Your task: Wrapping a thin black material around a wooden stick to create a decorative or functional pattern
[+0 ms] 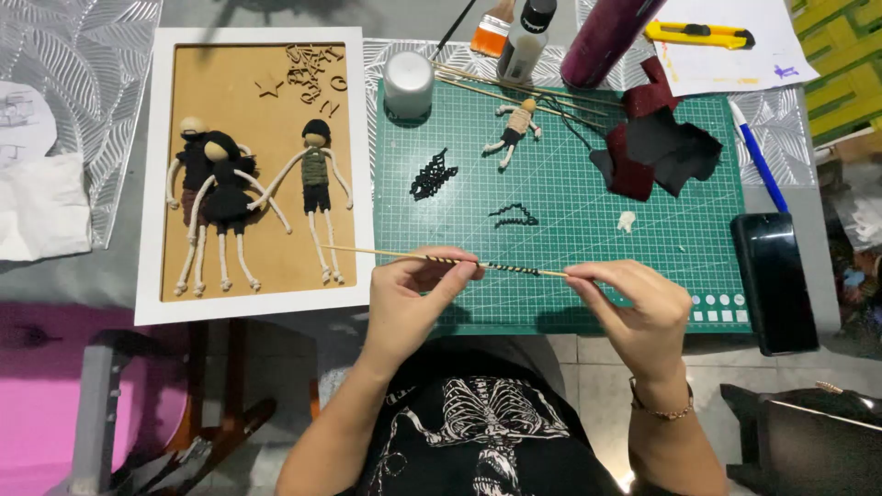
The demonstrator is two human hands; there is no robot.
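Green gridded mat (pixel 570 193), black-wound tan skewer (pixel 441 260)

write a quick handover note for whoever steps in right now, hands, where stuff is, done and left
Left hand: pinches the skewer where the black cord wraps it.
Right hand: pinches the skewer's other end, past the wrap.
Skewer is held level over the near edge of the green mat.
Done: three dolls lie in the white frame; two curled cord pieces and a small doll lie on the mat.
Left: cord is on the skewer, not yet slid off; small doll is not in the frame.
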